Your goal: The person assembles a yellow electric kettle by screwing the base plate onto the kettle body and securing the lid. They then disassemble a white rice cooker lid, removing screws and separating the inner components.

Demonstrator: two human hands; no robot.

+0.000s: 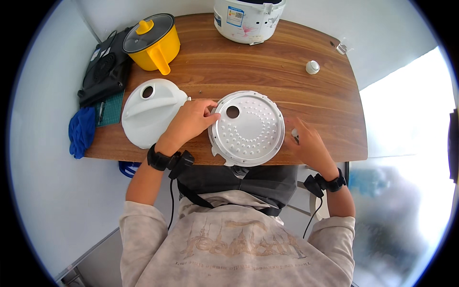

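Note:
A round silver inner lid (253, 129), with raised dimples, a hole and small screws around its white rim, lies in front of me at the table's near edge. My left hand (192, 119) grips its upper left rim, thumb on the top face. Just off the right rim is my right hand (308, 146), slightly blurred, thumb and fingers apart. A small white and dark piece (295, 134) shows between them; whether it is held or lies on the table I cannot tell. A white outer lid cover (148, 117) with an oval hole lies left of my left hand.
A white cooker body (246, 24) stands at the back of the wooden table (215, 62). Back left are a yellow pot (155, 50) with a glass lid and a black device (103, 71). A blue cloth (82, 131) hangs at the left edge. A small white cap (312, 67) sits back right.

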